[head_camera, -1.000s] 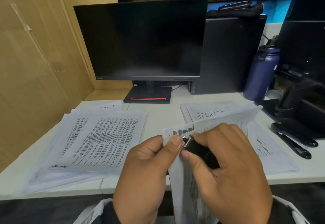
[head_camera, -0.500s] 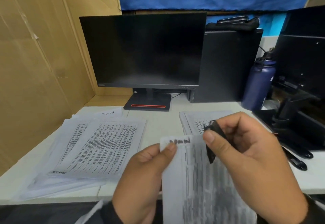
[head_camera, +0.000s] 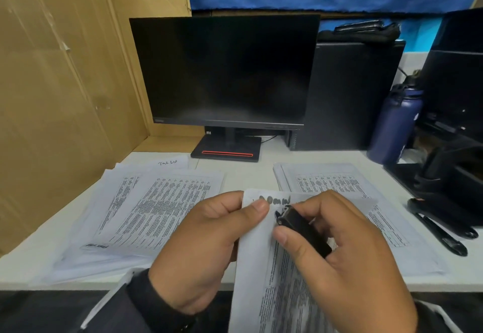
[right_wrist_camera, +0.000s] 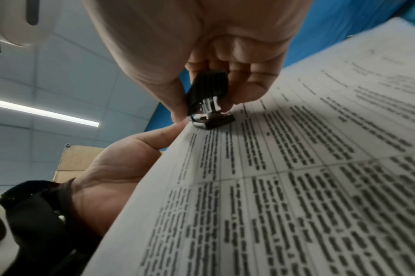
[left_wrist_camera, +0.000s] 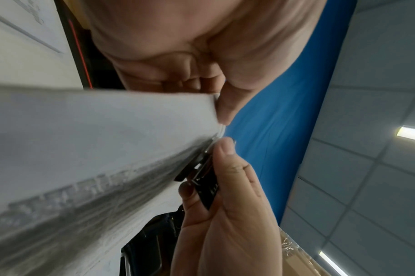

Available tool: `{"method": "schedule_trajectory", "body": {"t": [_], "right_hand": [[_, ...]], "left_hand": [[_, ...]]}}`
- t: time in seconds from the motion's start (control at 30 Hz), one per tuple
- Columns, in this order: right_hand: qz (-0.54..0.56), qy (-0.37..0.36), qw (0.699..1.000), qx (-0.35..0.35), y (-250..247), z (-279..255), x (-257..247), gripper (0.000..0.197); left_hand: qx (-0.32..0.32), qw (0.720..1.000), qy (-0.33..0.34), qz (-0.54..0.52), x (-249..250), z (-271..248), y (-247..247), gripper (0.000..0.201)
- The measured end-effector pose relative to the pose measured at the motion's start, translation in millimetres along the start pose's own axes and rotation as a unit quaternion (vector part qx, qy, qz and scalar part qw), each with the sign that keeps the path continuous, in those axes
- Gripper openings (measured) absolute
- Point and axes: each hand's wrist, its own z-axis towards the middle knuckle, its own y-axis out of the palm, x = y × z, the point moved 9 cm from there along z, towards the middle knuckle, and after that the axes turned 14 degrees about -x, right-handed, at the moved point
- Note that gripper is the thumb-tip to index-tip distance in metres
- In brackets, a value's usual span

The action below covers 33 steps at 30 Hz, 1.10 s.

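Head view: a bundle of printed sheets [head_camera: 277,301] is held up over the near edge of a white surface [head_camera: 248,175], close in front of the person. Its top left corner is pinched by the left hand [head_camera: 209,249], with the thumb laid on the front of the sheets and the fingers hidden behind them, so this grip is clamped on the bundle. A small black tool [head_camera: 300,228] with a metal tip is held in the right hand [head_camera: 347,254] between the thumb and the curled fingers, so this grip is clamped on the tool. The metal tip is set against the top corner of the bundle, just beside the left thumb and just below a handwritten word. In the right wrist view the tip is seen touching the top edge of the sheet, above columns of printed text. In the left wrist view the sheets are blurred, and what the tip has caught cannot be told. On the surface a fanned stack [head_camera: 156,207] of printed pages is laid to the left, and a second stack [head_camera: 334,181] to the right is partly covered by the hands. A dark monitor [head_camera: 222,71] is stood at the back, with a black computer case [head_camera: 352,92] just beside it and a dark blue bottle [head_camera: 397,123] further right. A cardboard panel [head_camera: 65,84] is stood along the left side.
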Motion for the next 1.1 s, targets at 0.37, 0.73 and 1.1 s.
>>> {"method": "schedule_trajectory", "body": {"t": [0.37,0.73,1.1], "right_hand": [[-0.003,-0.001,0.999,0.032,3,-5,-3,0.02],[-0.1,-0.009,0.995,0.03,-12,-5,-18,0.017],[0.053,-0.016,0.995,0.077,-18,-8,-18,0.019]], "left_hand": [[-0.002,0.999,0.048,0.018,5,-2,3,0.02],[0.023,0.995,0.098,0.014,7,-8,16,0.026],[-0.01,0.997,0.069,-0.031,11,-11,22,0.025]]}}
